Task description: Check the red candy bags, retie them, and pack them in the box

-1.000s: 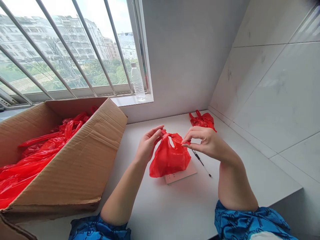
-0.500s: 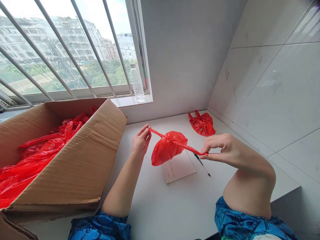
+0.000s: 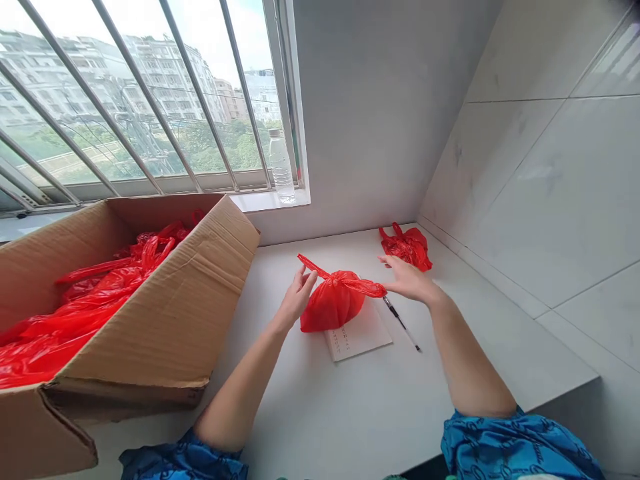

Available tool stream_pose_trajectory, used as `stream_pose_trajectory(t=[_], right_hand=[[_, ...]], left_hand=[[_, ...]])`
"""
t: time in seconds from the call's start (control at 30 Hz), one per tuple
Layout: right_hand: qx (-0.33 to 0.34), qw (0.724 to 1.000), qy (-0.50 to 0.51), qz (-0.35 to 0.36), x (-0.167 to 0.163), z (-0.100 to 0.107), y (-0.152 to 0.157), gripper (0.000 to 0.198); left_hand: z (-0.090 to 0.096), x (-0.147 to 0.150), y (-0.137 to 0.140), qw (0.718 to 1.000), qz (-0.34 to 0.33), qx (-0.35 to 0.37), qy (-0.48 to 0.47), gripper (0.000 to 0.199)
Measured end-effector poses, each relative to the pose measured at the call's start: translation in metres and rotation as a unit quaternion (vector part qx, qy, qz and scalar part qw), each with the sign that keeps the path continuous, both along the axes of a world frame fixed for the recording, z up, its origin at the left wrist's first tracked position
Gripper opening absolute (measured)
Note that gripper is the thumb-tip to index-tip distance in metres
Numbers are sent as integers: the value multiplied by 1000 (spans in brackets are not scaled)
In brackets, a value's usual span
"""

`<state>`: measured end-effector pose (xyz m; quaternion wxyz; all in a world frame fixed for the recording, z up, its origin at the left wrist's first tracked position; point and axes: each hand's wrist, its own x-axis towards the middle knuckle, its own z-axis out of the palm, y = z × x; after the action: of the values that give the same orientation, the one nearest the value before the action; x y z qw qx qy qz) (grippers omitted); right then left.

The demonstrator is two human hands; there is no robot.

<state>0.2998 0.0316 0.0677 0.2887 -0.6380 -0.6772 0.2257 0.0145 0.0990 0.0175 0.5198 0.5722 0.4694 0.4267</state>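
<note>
A tied red plastic bag (image 3: pixel 333 305) sits on the white table, partly covering a pale notebook (image 3: pixel 363 333). Its two handles stick out from the knot to left and right. My left hand (image 3: pixel 299 293) is at the bag's left side, fingers apart, with the fingertips close to the left handle (image 3: pixel 310 265); whether they touch it I cannot tell. At the other side, my right hand (image 3: pixel 407 277) is open, its fingers spread by the end of the right handle (image 3: pixel 370 288). A pen (image 3: pixel 401 325) lies just right of the notebook.
A large cardboard box (image 3: pixel 170 313) at left holds several red plastic bags (image 3: pixel 105 293). Another tied red bag (image 3: pixel 410 247) lies near the wall at the back right. A clear plastic bottle (image 3: pixel 281 168) stands on the sill of the barred window.
Both hands have let go of the stretched handles. The bag has come down and its right handle has gone slack. My right hand has opened and turned toward the back of the table.
</note>
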Motion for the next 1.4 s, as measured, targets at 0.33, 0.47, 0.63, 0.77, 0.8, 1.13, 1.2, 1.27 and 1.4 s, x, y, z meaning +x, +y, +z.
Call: stream_pose_trajectory(t=[0.33,0.47,0.63,0.77,0.8,1.13,1.2,1.27,1.4], right_hand=[[220,958,-122,140,-70,-87,13,80],[224,951,-159,140,-63,-101,6,76],[197,951,-193,137,-64,-119,11,84],[198,949,-207,134,-65,-127,15,85],[197,948,-210,133,-65,-128,15,84],[180,948,-233,121,-66,-134,13,82],[175,949,-232,120,-67,-134,13,82],[172,951,-229,119,-67,-134,13,82],[171,951,-228,120,-68,-134,13,82]], left_hand=[[-34,17,-27,854,-122,368,346,36],[-50,16,-31,819,-139,379,407,50],[-63,19,-28,816,-130,376,419,53],[-69,19,-26,810,-126,381,427,53],[-70,19,-26,807,-124,384,432,53],[-83,19,-23,773,-103,421,464,55],[-84,19,-22,773,-103,422,461,55],[-84,19,-21,774,-104,424,458,55],[-86,19,-21,774,-107,429,454,56]])
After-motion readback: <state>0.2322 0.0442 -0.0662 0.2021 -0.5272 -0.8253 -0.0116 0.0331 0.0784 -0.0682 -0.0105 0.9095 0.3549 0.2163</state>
